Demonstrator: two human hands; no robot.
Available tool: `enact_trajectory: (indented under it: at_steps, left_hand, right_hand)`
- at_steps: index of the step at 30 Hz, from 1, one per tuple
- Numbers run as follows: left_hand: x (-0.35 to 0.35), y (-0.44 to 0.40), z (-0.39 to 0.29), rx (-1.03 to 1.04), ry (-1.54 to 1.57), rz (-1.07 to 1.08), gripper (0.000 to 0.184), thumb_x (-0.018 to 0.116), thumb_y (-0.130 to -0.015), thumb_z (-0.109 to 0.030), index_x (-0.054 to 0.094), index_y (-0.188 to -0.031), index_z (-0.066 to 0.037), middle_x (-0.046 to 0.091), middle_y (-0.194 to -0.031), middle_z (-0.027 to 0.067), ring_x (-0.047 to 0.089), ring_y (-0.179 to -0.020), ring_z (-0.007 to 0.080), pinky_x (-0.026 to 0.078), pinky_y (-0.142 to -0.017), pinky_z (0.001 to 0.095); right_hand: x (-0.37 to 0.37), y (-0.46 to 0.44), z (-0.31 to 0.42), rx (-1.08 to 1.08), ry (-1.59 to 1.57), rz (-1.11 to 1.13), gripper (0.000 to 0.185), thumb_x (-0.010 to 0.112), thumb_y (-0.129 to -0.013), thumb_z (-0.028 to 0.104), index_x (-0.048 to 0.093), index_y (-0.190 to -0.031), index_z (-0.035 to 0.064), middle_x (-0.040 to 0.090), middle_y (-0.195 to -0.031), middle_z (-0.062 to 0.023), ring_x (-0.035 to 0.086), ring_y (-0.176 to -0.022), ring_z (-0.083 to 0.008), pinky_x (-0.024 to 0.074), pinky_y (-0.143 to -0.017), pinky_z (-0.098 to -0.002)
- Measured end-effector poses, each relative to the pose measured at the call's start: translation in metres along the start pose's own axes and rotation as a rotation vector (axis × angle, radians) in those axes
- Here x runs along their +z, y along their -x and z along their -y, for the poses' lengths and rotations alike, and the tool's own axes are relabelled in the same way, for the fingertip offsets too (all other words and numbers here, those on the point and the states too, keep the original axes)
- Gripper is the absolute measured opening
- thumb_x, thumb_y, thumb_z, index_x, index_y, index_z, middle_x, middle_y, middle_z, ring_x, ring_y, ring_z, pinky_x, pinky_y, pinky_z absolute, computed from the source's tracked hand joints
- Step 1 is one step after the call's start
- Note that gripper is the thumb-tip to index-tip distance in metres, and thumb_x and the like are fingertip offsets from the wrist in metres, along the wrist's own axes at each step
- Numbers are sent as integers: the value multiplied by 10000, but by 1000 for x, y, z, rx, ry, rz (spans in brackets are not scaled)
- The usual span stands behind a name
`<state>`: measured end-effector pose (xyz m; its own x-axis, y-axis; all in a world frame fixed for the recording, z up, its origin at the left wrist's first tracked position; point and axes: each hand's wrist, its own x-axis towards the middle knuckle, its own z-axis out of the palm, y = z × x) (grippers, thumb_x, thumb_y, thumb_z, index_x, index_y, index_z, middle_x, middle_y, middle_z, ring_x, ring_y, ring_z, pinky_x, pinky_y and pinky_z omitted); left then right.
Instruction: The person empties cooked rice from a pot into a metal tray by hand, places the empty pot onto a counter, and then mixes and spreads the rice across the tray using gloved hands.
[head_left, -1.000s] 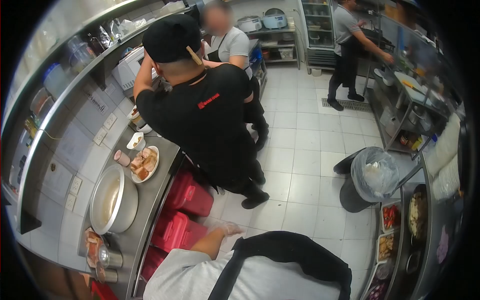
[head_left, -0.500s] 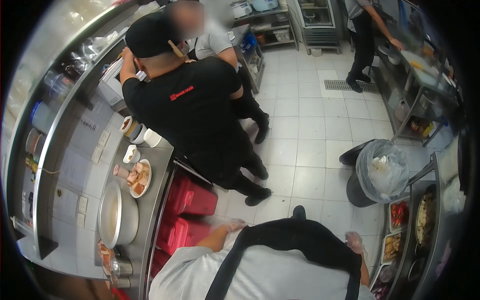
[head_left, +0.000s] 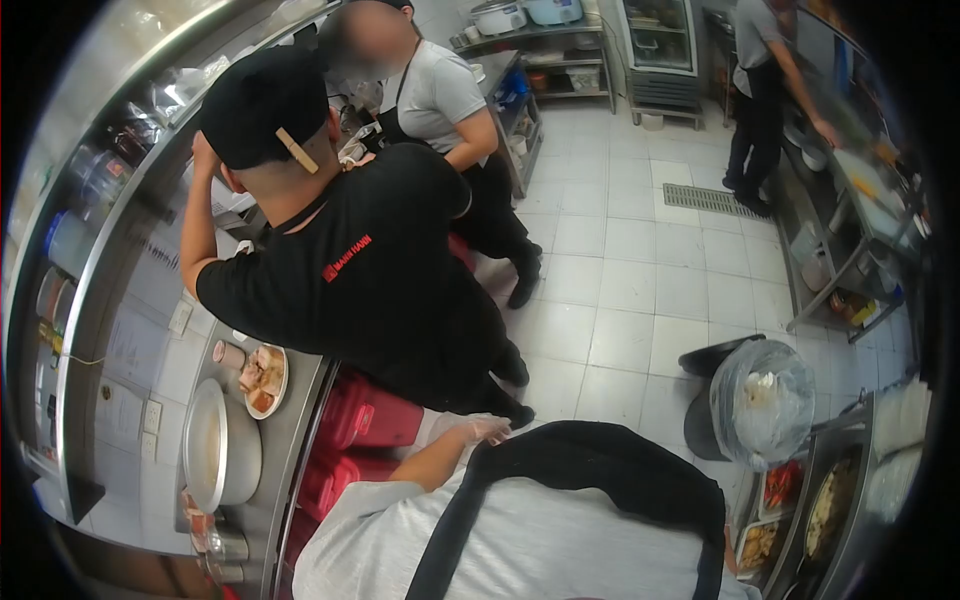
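Head view: Forearm bent, a gloved left hand hangs at six o'clock, fingers loosely half-curled, nothing visibly gripped; the red bin sits at its nine o'clock. The right hand is hidden, its grip unreadable.

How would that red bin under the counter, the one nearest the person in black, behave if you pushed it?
The red bin is probably stiff, since it looks like moulded plastic. Its boxy shape suggests sliding rather than rolling. Its inside is hidden, so I can't tell its weight; its size suggests it could be heavy if full.
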<state>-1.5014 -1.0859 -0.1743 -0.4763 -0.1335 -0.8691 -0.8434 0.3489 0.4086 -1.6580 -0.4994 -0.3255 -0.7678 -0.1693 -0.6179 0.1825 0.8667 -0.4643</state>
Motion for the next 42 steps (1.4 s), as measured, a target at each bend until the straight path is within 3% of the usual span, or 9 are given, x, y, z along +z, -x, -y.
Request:
enact_trajectory:
  at_steps: [4,13,22,25,29,32,35,39,42]
  left_hand:
    - [-2,-2,-35,57,-64,-9,524,374,-900,-521,670,-1014,-105,628,-1056,120,581,-975,233,453,-808,366]
    - [52,-101,136,-50,-142,-156,525,355,-900,-527,664,-1036,-125,615,-1094,134,566,-1023,256,429,-861,382]
    - [63,-132,60,-55,-13,-413,528,336,-900,-533,659,-1058,-146,601,-1133,147,551,-1071,280,405,-914,398]
    - [61,-101,2,-95,111,-469,504,337,-900,-526,648,-1088,-178,581,-1173,151,519,-1121,302,360,-973,397]
    - [78,-105,27,34,-88,-521,503,375,-872,-522,633,-1120,-169,553,-1221,154,494,-1158,295,337,-1000,382]
    - [100,-107,54,-204,34,-469,511,432,-825,-515,624,-1119,-144,571,-1192,158,522,-1122,304,371,-955,395]
    - [127,-95,75,-91,-172,-136,500,472,-793,-501,616,-1079,-118,600,-1127,165,554,-1066,325,404,-898,417]
    - [139,-82,49,-117,-197,-261,473,488,-789,-480,606,-1052,-105,614,-1082,166,571,-1028,333,421,-866,422]
    - [136,-32,-20,-153,-162,-354,391,504,-803,-407,599,-1008,-87,618,-1048,173,577,-1003,344,431,-854,424]
  right_hand:
    - [-20,-37,11,-22,-21,39,324,559,-809,365,648,-858,57,589,-664,-102,582,-649,-278,469,-622,-398]
    - [-86,-150,64,-167,-113,204,319,562,-816,367,642,-850,60,568,-640,-72,556,-585,-236,457,-557,-375]
    - [-179,-224,199,-338,-393,242,265,613,-838,323,617,-765,69,461,-558,34,426,-483,-101,379,-459,-277]
    - [-147,-323,165,-361,-454,384,234,647,-820,280,586,-732,73,442,-565,52,393,-477,-80,326,-445,-262]
    - [-193,-294,220,-393,-20,438,341,608,-827,368,544,-632,95,437,-552,56,373,-463,-65,288,-432,-255]
    - [-172,-322,200,-335,11,431,356,592,-813,402,581,-655,82,511,-556,17,486,-516,-105,375,-484,-297]
    - [-167,-329,204,-364,172,359,338,609,-784,415,660,-760,81,605,-636,-30,567,-623,-134,449,-599,-319]
    - [-135,-380,187,-481,237,436,397,612,-762,438,683,-986,118,680,-876,-87,648,-825,-188,489,-747,-306]
    - [-147,-350,233,-317,397,456,404,592,-777,413,659,-1056,130,669,-981,-94,641,-918,-222,488,-810,-328]
